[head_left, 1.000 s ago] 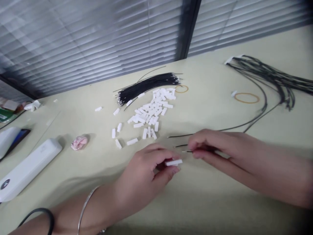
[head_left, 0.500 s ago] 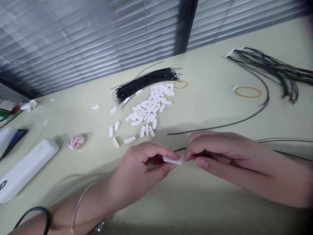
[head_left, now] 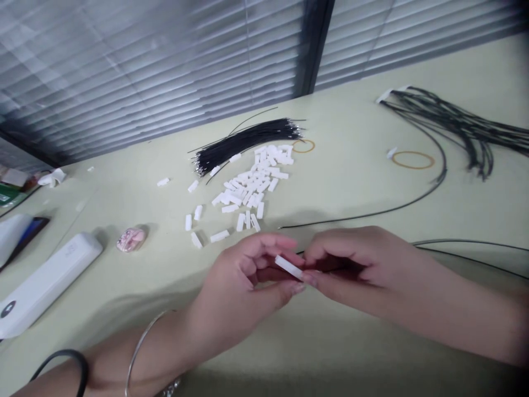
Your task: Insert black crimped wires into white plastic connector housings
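Near the lower middle of the view, my left hand (head_left: 243, 275) is closed, with a small white connector (head_left: 288, 266) held between its fingers and thumb. My right hand (head_left: 359, 264) is also closed and meets the connector's right end with its thumb and finger. A thin black wire (head_left: 471, 255) runs out to the right from behind my right hand; its tip at the fingers is hidden. Just beyond my hands lie many loose white connectors (head_left: 248, 184), and behind them a bundle of black wires (head_left: 248, 139) with metal ends.
Wired connectors with black leads (head_left: 450, 118) lie at the back right, by a rubber band (head_left: 413, 160). One lead curves towards my right hand. A pink object (head_left: 131, 240) and a long white case (head_left: 52, 284) are on the left.
My right hand has moved left to touch the connector. The connector is tilted more steeply, and my left fingers have shifted around it.
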### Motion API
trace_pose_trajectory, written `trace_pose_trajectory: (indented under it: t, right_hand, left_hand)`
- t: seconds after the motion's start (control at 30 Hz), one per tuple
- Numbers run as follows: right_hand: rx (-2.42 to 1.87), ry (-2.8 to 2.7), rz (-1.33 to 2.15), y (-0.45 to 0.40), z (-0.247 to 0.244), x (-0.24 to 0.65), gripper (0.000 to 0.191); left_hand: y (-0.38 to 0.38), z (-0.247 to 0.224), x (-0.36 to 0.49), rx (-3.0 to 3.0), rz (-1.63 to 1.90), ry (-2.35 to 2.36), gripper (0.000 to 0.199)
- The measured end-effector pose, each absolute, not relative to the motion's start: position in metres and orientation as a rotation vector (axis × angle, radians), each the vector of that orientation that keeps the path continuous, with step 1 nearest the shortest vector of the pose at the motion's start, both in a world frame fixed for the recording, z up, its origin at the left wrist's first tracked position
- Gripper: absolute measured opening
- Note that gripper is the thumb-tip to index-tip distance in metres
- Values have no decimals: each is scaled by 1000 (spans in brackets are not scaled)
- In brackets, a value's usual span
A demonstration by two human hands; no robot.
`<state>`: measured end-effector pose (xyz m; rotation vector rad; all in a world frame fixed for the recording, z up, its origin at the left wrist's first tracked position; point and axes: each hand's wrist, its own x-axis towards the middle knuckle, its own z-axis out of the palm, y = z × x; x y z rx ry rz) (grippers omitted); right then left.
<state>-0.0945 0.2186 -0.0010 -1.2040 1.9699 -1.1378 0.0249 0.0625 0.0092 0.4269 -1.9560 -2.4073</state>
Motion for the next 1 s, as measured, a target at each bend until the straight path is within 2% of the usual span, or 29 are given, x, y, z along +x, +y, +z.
trace_pose_trajectory:
  t: [0.07,0.23,0.43,0.67,1.0]
  right_hand:
    - [-1233,1968,-1124,218,0,-95,25]
    - [-1274,1937,-1163,222,2,-95,18]
    - [-1381,1953,-1229,225,7,-97,26]
    - [-1377,2017,-1246,223,8,-102,25]
    - [-1419,2040,-1302,230,-5,-103,20]
  left_hand:
    - [61,8,23,471,-2536,-1824,31]
    - [56,7,20,447,-2602,-1685,23]
    - [53,10,21,566,-2645,-1573,37]
    - [47,7,19,556,-2845,-1420,24]
    - [46,8,20,508,-3011,-1362,27]
